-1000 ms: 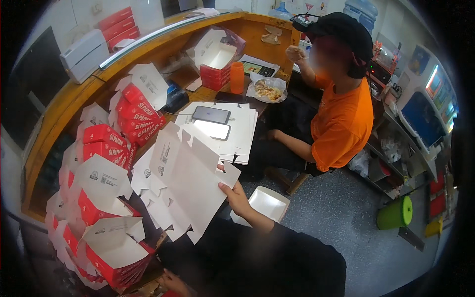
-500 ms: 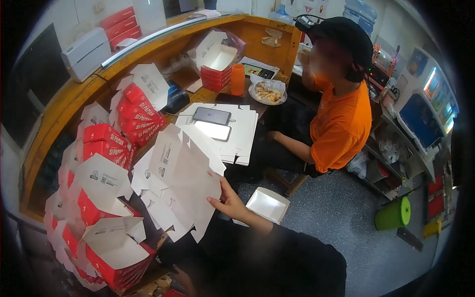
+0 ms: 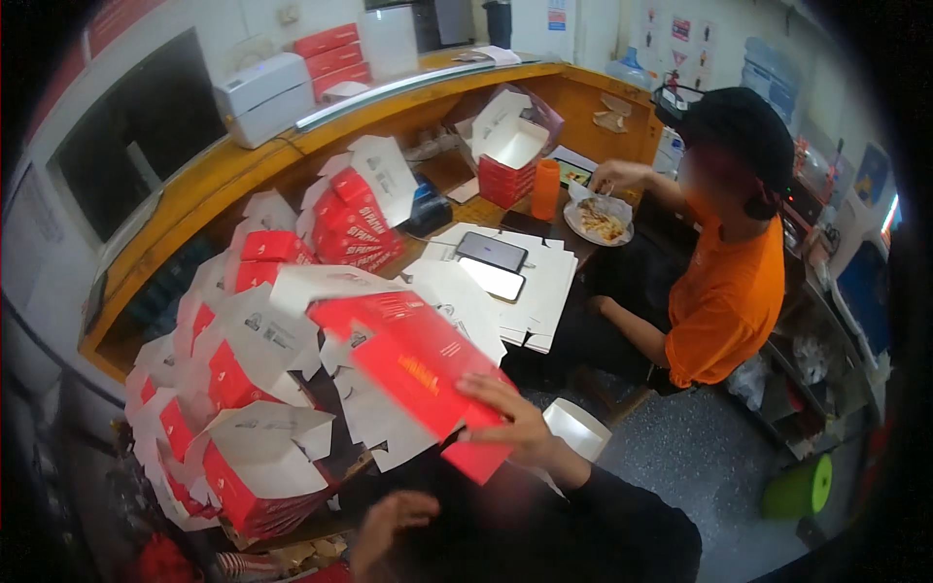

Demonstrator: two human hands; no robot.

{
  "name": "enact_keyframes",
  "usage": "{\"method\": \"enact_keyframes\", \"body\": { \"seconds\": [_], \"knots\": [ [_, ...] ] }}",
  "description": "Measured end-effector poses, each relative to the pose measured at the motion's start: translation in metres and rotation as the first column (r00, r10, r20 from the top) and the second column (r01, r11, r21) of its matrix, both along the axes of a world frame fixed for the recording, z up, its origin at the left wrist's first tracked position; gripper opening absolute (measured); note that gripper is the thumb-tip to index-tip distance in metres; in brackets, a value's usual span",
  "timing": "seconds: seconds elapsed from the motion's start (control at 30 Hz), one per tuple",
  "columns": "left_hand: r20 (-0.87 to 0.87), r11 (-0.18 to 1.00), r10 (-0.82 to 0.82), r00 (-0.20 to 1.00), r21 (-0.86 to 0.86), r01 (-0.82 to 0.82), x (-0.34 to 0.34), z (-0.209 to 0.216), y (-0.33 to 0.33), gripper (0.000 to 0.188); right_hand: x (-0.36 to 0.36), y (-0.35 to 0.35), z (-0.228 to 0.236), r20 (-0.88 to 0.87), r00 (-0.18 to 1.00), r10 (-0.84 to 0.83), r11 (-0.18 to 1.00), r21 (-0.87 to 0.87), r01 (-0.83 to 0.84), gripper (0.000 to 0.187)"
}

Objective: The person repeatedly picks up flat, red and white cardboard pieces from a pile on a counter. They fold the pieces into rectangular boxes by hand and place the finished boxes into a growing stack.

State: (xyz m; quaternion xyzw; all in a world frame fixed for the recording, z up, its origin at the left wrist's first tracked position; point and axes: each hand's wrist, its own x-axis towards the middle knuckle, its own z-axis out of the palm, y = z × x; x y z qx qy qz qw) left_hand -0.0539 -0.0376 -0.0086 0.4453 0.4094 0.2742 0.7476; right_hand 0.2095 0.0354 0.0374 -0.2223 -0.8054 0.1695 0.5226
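My right hand (image 3: 513, 420) grips a flat red-and-white cardboard box blank (image 3: 413, 364) by its near edge. The blank is tilted, its red printed side facing up. To the lower left, my left hand (image 3: 394, 525) is raised with loosely bent fingers apart and nothing in them. White unfolded blanks (image 3: 379, 423) lie under and behind the held one. On the left, red-and-white folded boxes (image 3: 267, 476) stand nested in several stacks with their lids up.
Two phones (image 3: 491, 264) rest on a pile of white card sheets (image 3: 544, 311). Beyond are an orange cup (image 3: 545, 189) and a plate of food (image 3: 600, 219). A person in an orange shirt (image 3: 729, 291) sits at the right. An open white box (image 3: 577, 430) is beside my right forearm.
My right hand has lifted a blank off the pile and turned its red side up. My left hand has risen into view. The other person's hand has lowered to the plate.
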Motion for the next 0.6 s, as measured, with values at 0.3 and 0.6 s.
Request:
{"method": "enact_keyframes", "body": {
  "seconds": [0.3,0.6],
  "knots": [
    [0.264,0.745,0.534,0.803,0.303,-0.595,0.047,0.064,0.046,0.030,-0.023,-0.037,-0.026,0.404,0.907,0.115,0.992,-0.002,-0.125,0.050],
    [0.414,0.919,0.304,0.858,0.112,-0.379,0.083,0.012,0.017,0.031,-0.022,-0.034,-0.069,-0.381,0.891,0.246,0.804,-0.433,-0.407,0.095]
  ]
}}
